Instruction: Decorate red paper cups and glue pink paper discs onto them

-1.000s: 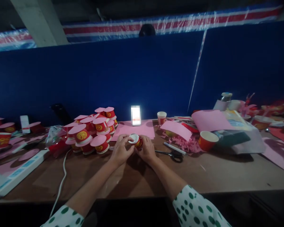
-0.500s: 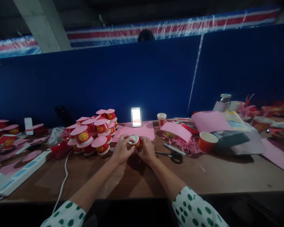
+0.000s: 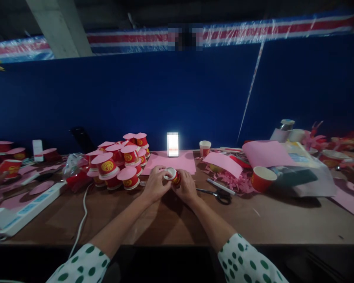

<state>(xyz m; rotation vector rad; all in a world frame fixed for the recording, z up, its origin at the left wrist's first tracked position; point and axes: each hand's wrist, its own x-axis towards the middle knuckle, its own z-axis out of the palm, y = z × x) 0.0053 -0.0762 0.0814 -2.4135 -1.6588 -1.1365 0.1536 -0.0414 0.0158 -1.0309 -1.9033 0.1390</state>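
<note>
In the head view, a small red paper cup (image 3: 175,178) lies tipped between my two hands, its white end facing up and to the left. My left hand (image 3: 155,185) is closed on the white end. Around the red side wraps my right hand (image 3: 187,187), its fingertips partly hidden. Just behind them is a pink paper sheet (image 3: 156,163), with a bright, blurred-out phone (image 3: 173,145) upright on it. To the left stands a pile of red cups (image 3: 107,166) topped with pink paper discs. Black-handled scissors (image 3: 224,198) lie right of my right hand.
A pen (image 3: 221,186), pink shreds (image 3: 233,181) and an upright red cup (image 3: 262,179) sit to the right. Leftward are a power strip (image 3: 32,214) and its white cable (image 3: 84,208). A blue partition (image 3: 135,94) rises behind. Other people's hands show at both edges.
The whole view has shifted slightly, so the table things appear a little farther right. Both hands stay on the cup with little visible movement.
</note>
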